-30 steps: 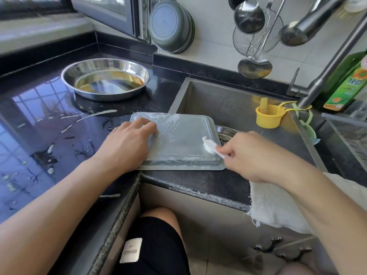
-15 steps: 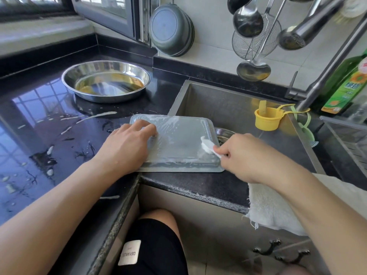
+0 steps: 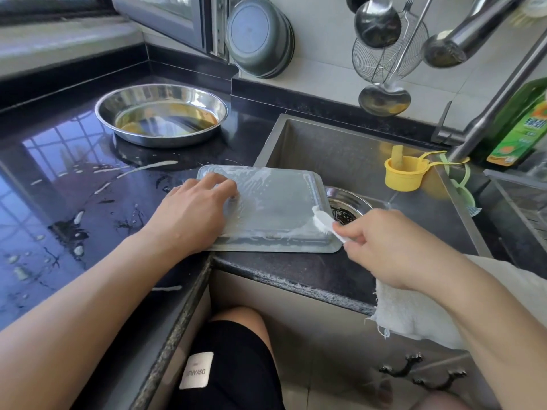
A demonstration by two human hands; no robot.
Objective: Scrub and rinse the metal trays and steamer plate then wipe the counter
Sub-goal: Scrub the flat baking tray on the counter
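A rectangular metal tray (image 3: 275,202) lies upside down across the corner of the sink, coated in white soap foam. My left hand (image 3: 192,216) presses flat on its left side, fingers spread over the foam. My right hand (image 3: 381,247) pinches a small white brush (image 3: 324,221), whose head touches the tray's right edge. A round metal tray (image 3: 161,113) with oily liquid in it sits on the black counter (image 3: 59,179) behind, apart from both hands.
The steel sink (image 3: 340,155) holds a drain strainer (image 3: 347,207) and a yellow cup (image 3: 401,173). A white towel (image 3: 414,318) hangs over the counter's front edge. Ladles and a wire skimmer (image 3: 384,51) hang above; a green detergent bottle (image 3: 524,125) stands right. Foam streaks wet the counter.
The brush head has slid slightly along the tray's right edge, towards its near corner. My left hand stays pressed on the tray.
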